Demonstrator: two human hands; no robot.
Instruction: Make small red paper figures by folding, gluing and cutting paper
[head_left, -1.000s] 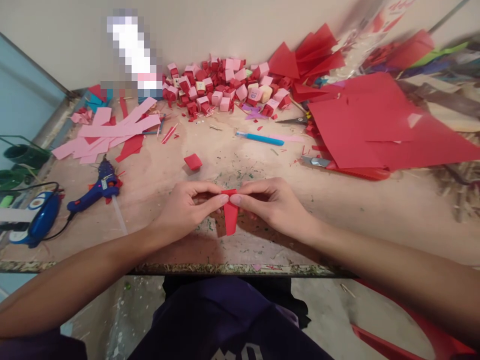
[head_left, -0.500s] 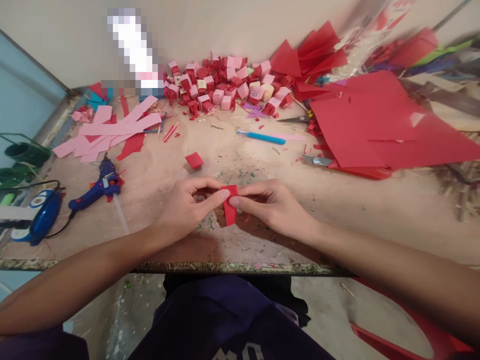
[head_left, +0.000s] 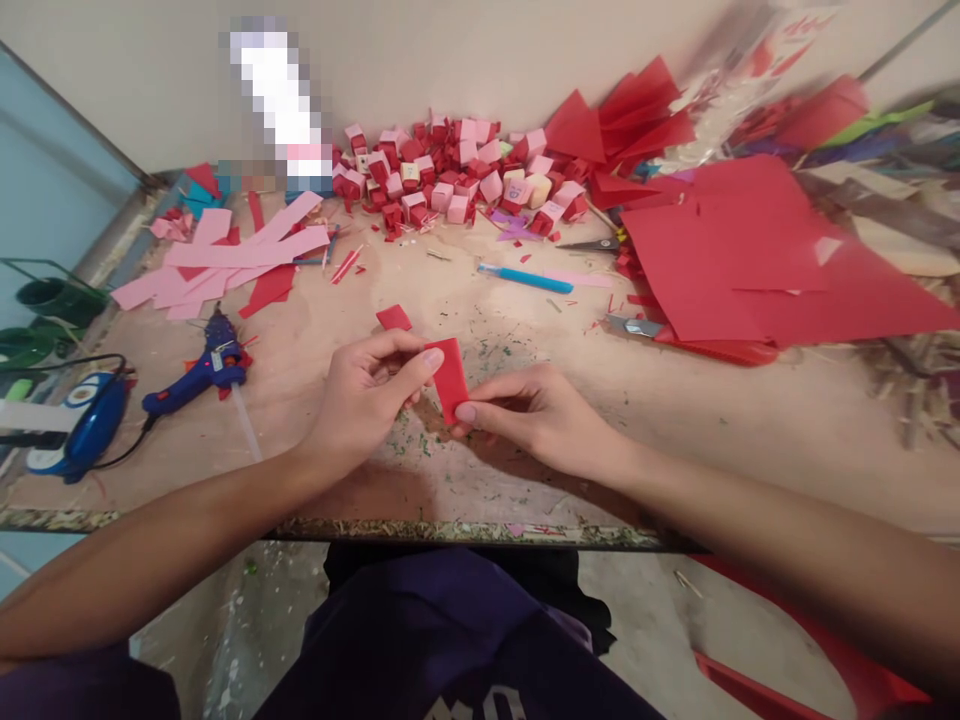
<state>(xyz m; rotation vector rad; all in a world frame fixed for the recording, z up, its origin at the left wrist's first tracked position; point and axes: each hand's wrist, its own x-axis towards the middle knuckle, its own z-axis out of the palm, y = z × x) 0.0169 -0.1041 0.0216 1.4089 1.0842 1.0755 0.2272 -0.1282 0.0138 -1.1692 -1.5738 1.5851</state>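
Between my two hands is a red paper strip [head_left: 451,380], held a little above the wooden table [head_left: 540,340]. My left hand [head_left: 375,385] pinches its upper left end between thumb and fingers. At the lower right end, my right hand [head_left: 525,408] grips the strip with thumb and forefinger. Just beyond my left hand lies a small folded red paper piece [head_left: 394,318], partly hidden by the fingers.
Pink paper strips [head_left: 247,252] and a blue glue gun [head_left: 206,370] lie left. A pile of pink and red paper cubes [head_left: 457,175] stands against the wall. A blue pen [head_left: 529,279], scissors [head_left: 592,245], a cutter knife [head_left: 637,327] and red paper sheets [head_left: 735,260] lie beyond and right.
The red strip has turned and shows more of its flat face. My right hand has slid down to its lower end, and my left hand has shifted slightly left and up.
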